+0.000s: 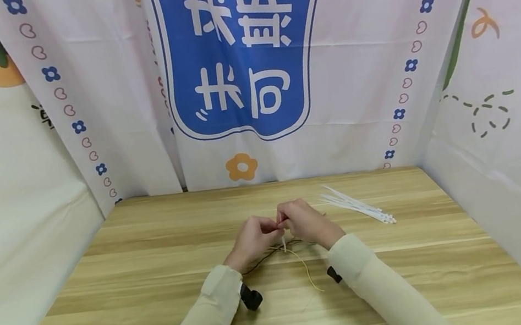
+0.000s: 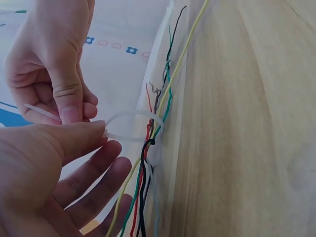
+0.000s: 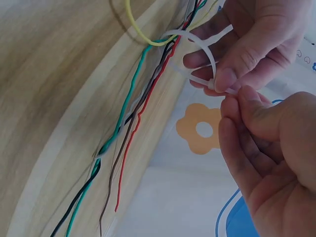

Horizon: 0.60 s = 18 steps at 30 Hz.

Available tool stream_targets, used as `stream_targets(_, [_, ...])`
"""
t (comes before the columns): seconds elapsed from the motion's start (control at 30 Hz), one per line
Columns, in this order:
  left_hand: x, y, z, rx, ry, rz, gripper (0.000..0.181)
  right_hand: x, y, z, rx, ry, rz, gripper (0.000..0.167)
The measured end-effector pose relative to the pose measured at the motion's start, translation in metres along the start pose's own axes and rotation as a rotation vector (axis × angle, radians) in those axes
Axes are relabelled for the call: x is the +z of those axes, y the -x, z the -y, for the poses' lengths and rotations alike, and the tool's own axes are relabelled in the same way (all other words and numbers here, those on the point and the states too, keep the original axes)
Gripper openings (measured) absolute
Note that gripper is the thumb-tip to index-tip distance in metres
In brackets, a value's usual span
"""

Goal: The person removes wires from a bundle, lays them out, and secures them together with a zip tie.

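A white cable tie [image 3: 206, 51] forms a wide, loose loop around a bundle of thin wires [image 2: 143, 163] in red, black, green, yellow and grey. My left hand [image 1: 253, 239] pinches the tie near its head between thumb and forefinger; its other fingers are spread below. Close against it, my right hand [image 1: 305, 222] pinches the tail, whose tip sticks out in the left wrist view. The wires lie along the table under both hands. One yellow wire [image 1: 307, 270] curves toward me.
Several loose white cable ties [image 1: 354, 205] lie fanned out on the wooden table [image 1: 161, 309], to the right of my hands. A printed cloth [image 1: 355, 88] hangs behind the table's back edge, with more cloth at both sides.
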<state>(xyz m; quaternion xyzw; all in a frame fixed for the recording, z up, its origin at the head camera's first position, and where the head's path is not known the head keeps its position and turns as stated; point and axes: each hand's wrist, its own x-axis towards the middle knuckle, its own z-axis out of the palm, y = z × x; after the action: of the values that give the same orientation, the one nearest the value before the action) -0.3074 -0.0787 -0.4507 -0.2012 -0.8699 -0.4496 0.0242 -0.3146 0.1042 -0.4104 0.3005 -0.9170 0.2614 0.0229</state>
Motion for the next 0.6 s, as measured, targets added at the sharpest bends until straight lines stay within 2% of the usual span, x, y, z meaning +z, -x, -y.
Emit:
stream_targets(0.23, [-0.001, -0.003, -0.006, 0.013, -0.008, 0.044, 0.012, -0.001, 0.005, 0.001, 0.010, 0.034, -0.032, 0.024])
stream_targets(0.3, [0.000, -0.003, -0.006, 0.008, -0.003, 0.055, 0.012, -0.001, 0.007, 0.001, 0.011, 0.043, -0.039, 0.023])
stream_targets(0.47, [0.005, -0.002, 0.000, 0.019, -0.060, 0.103, 0.010, -0.008, 0.008, 0.007, -0.018, 0.036, -0.103, 0.020])
stream_targets(0.6, [0.005, 0.000, 0.001, 0.013, -0.079, 0.112, 0.010, -0.014, 0.006, 0.012, -0.061, -0.010, -0.131, 0.013])
